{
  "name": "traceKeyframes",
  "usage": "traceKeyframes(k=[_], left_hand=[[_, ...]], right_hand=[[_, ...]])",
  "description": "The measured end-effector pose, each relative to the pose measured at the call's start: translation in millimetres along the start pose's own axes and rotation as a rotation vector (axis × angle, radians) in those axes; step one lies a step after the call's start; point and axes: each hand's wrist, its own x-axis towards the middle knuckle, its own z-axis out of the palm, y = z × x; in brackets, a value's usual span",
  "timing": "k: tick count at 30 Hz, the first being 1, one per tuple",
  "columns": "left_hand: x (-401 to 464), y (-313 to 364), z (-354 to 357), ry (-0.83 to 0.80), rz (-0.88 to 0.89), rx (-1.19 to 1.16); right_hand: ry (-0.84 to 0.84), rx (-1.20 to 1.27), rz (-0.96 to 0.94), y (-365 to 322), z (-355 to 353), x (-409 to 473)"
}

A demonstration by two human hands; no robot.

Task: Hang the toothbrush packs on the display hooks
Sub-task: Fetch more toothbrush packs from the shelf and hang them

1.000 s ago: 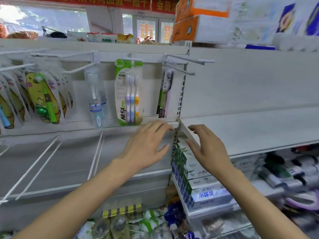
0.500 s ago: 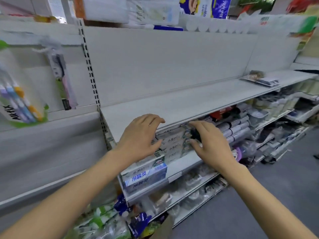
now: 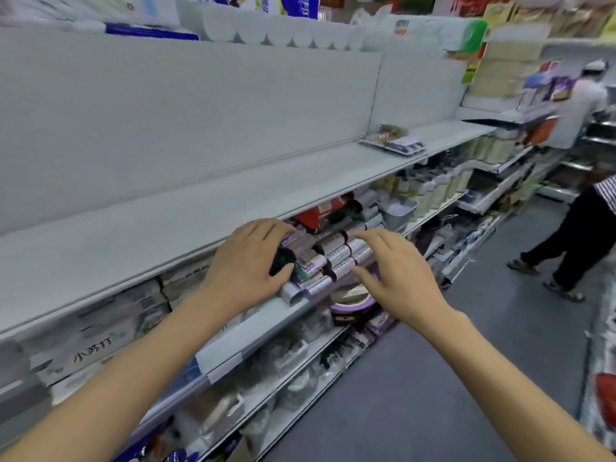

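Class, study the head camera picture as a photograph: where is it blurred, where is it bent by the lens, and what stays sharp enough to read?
Head view: motion blur smears the boxes at lower left and the far aisle; the wide lens bows the grey shelf; lighting is flat, without glare; the left hand, right hand and rolls between them stay sharpest.

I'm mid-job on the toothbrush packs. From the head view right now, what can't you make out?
- Toothbrush packs and display hooks: none in the head view; out of frame.
- Flat packets far along the bare upper shelf: too small and blurred to identify.
- Rolled goods between the left hand and right hand: label text smeared by motion.
- Dark item at the left hand's fingers: partly covered, unidentifiable; whether it is gripped is unclear.
- Lower shelves: blurred.
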Motion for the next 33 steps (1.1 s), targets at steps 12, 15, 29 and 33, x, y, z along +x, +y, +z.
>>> traceKeyframes(k=[12,15,29,33], left_hand=[[158.1,44.3,113.2,0.042,0.130,-0.063],[204.4,46.5,144.5,0.041,0.142,-0.059],[385.5,47.3,238.7,-0.078,0.106,-0.072],[427.8,51.8,263.6,-0.059,0.067,-0.082]], right_hand=[[0.031,-0.016,0.128,148.4,24.0,47.2],[0.030,-0.033,0.145,188.0,39.8,74.6],[-0.016,-0.029,0.103,342.0,86.3,218.2],[0.000,0.016,0.083,389.4,99.3,257.6]])
